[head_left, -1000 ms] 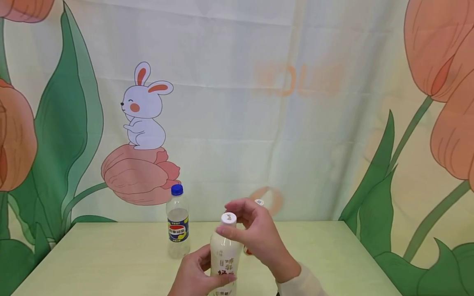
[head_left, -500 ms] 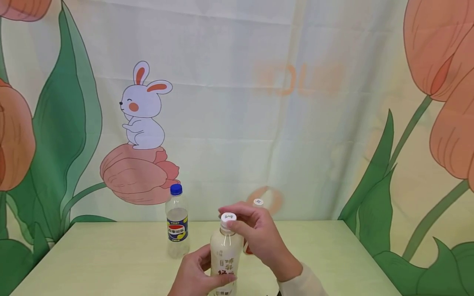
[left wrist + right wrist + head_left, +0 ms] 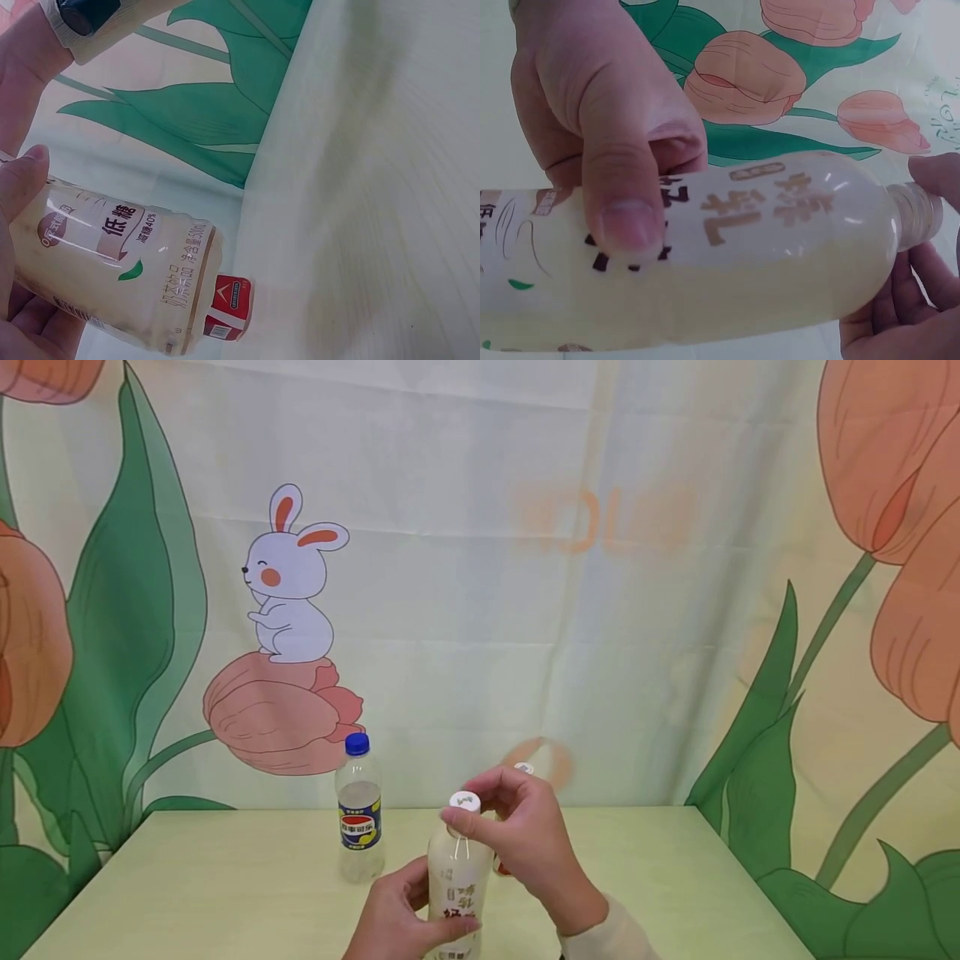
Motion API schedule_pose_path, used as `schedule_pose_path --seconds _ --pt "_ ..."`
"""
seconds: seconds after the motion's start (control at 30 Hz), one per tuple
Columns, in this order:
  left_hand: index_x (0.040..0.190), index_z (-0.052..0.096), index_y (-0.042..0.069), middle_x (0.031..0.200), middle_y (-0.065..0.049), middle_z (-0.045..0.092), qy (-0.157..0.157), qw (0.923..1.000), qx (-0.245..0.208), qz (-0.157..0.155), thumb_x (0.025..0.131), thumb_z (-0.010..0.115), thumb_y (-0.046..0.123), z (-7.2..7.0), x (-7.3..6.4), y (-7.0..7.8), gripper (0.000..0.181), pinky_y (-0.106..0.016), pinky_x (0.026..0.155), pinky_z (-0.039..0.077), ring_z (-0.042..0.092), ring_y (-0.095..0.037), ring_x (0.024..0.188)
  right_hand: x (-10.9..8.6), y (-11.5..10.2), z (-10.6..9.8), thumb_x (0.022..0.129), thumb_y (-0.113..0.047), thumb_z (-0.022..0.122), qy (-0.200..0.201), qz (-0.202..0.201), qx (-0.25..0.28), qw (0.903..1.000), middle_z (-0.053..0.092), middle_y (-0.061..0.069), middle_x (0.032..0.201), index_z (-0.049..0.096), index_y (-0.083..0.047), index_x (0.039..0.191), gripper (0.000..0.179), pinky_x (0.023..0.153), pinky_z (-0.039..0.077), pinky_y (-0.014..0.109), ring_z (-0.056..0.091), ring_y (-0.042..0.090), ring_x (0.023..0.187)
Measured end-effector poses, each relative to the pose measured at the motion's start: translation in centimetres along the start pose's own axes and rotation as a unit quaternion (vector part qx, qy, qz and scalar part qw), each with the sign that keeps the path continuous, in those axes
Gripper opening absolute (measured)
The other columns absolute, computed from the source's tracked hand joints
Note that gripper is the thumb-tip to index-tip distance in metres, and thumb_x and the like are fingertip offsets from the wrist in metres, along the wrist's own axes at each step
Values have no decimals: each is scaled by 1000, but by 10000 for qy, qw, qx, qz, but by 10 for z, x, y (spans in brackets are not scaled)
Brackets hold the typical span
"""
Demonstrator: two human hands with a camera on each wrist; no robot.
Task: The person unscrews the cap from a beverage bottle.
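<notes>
A milk tea bottle (image 3: pixel 456 881) with a white cap (image 3: pixel 465 802) and cream-coloured contents stands upright in front of the person. My left hand (image 3: pixel 397 914) grips its lower body, thumb across the printed front; the right wrist view shows this left hand (image 3: pixel 622 142) curled round the bottle (image 3: pixel 772 232). At the top, my right hand (image 3: pixel 525 835) holds the cap between thumb and fingers, thumb on the near side. The right hand (image 3: pixel 915 315) is partly cut off at that view's edge, around the bottle neck (image 3: pixel 913 216). In the left wrist view the bottle's base (image 3: pixel 187 285) shows.
A clear Pepsi bottle (image 3: pixel 360 818) with a blue cap stands on the pale table (image 3: pixel 225 885), left of the hands. Behind my right hand is another bottle, mostly hidden, with a white cap (image 3: pixel 523 768) and a red label (image 3: pixel 229 309). A printed curtain (image 3: pixel 465 610) hangs behind.
My right thumb and fingers have shifted back and forth round the cap, and the print on the cap's top has turned. The left hand keeps its hold on the bottle.
</notes>
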State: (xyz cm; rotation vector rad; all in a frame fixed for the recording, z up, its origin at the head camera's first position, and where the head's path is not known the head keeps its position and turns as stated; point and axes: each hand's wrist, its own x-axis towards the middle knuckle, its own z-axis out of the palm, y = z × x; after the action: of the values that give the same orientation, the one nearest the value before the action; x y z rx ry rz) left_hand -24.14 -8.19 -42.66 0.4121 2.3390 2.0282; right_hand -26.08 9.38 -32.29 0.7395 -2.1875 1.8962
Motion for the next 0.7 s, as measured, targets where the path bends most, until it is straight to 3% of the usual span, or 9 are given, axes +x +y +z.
schedule_pose_path --seconds 0.17,0.33,0.47,0.6,0.7 --pt "130 66 13 126 -7 73 30 10000 38 76 72 94 39 0 -1 -1 70 -49 105 55 71 -22 113 0 3 -2 93 -8 72 -602 -376 435 9965 71 7 104 74 -3 114 22 79 58 22 68 10 88" --pt "132 66 13 129 -7 72 12 10000 59 -5 71 94 42 -2 0 0 73 -50 106 55 70 -24 116 0 3 -3 99 -10 61 -873 -423 473 9942 68 19 119 70 -4 126 29 79 56 20 65 8 99" --pt "131 66 13 127 -6 73 21 10000 45 -34 70 94 44 -2 0 -1 74 -50 106 55 71 -23 115 1 3 0 92 -12 72 -654 -239 582 9959 67 11 112 65 -4 127 36 86 56 23 65 15 99" --pt "129 67 13 123 -6 74 47 10000 40 19 71 94 42 -2 0 -1 71 -48 104 56 71 -22 112 1 4 2 80 -15 87 -188 -76 443 9988 67 5 98 64 -6 108 37 83 56 25 66 19 89" --pt "129 67 13 123 -6 74 60 10000 43 56 72 94 40 -1 -1 -1 69 -48 105 56 72 -21 112 2 4 2 80 -15 88 -102 -186 297 9993 69 2 92 69 -8 101 29 79 57 25 67 16 83"
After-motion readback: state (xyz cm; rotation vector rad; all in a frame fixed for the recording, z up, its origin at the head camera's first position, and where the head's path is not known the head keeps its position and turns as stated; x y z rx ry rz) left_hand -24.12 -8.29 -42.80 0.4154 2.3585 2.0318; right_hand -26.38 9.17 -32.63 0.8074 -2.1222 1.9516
